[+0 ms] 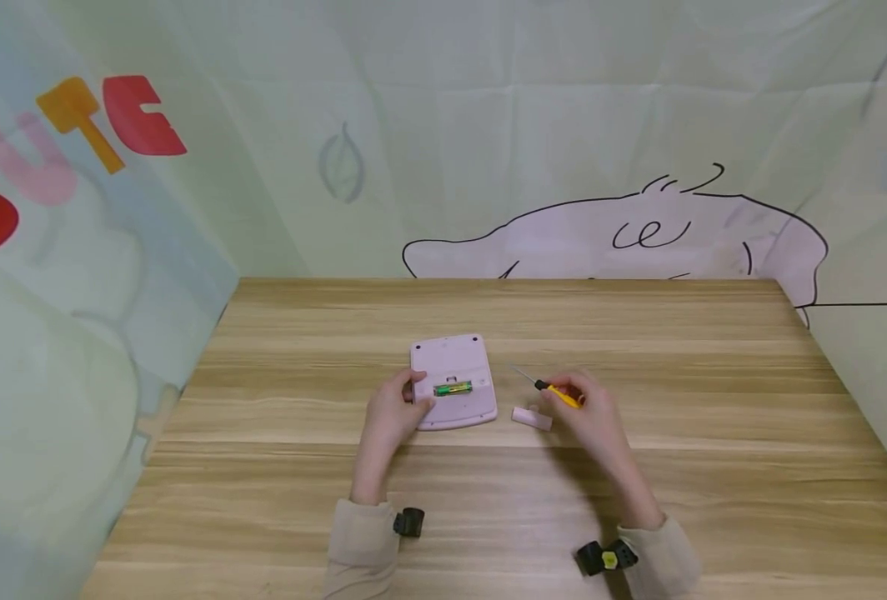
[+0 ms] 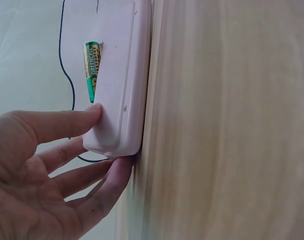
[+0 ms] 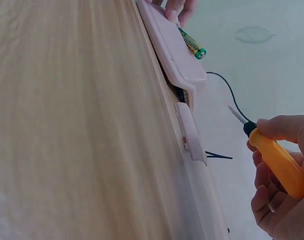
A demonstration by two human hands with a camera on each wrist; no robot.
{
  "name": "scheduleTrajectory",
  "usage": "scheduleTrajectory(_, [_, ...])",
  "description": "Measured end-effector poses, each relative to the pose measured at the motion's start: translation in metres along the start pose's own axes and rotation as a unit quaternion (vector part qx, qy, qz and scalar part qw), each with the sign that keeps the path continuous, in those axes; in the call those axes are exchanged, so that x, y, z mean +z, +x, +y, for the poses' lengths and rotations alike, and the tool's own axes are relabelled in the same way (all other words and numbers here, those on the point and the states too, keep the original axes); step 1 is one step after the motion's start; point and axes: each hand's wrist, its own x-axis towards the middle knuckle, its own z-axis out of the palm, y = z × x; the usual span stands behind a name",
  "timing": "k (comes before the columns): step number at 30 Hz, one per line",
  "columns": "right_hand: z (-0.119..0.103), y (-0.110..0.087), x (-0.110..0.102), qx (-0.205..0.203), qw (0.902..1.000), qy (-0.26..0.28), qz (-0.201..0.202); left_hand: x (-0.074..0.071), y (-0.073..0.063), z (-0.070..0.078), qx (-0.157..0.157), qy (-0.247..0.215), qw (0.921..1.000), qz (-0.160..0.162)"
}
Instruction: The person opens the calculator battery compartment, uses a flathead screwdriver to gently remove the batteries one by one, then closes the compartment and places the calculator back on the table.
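A pale pink calculator (image 1: 452,408) lies back side up on the table, its battery slot uncovered. One green and gold battery (image 1: 453,388) is in the slot; in the right wrist view, the battery (image 3: 193,45) shows above the back surface. My left hand (image 1: 393,410) grips the calculator's left edge, thumb on the back and fingers at the side and underneath. With my right hand (image 1: 592,410) I hold a small screwdriver (image 3: 277,159) by its yellow handle, its metal tip apart from the calculator. Just left of that hand lies the pink battery cover (image 1: 531,418).
The wood-grain table (image 1: 263,467) reaches back to a printed cloth backdrop (image 1: 443,125) with cartoon drawings and colored letters. Black straps with small devices sit at both wrists, over beige sleeves (image 1: 364,537).
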Motion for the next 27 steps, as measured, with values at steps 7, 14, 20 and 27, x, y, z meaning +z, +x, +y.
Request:
scheduleTrajectory(7, [0.003, 0.0, -0.006, 0.023, 0.9994, -0.025, 0.009, -0.001, -0.001, 0.0, -0.001, -0.002, 1.0, 0.001])
scheduleTrajectory(14, [0.005, 0.0, -0.012, 0.061, 0.9971, -0.046, 0.003, -0.001, -0.001, 0.0, 0.001, -0.007, 1.0, 0.0])
scheduleTrajectory(20, [0.007, 0.002, -0.02, 0.078, 0.9951, -0.06, -0.007, -0.001, -0.001, 0.0, -0.003, -0.008, 1.0, -0.001])
scheduleTrajectory(27, [0.012, 0.003, -0.029, 0.094, 0.9925, -0.074, -0.026, 0.0, -0.001, 0.0, -0.005, -0.009, 0.9999, -0.002])
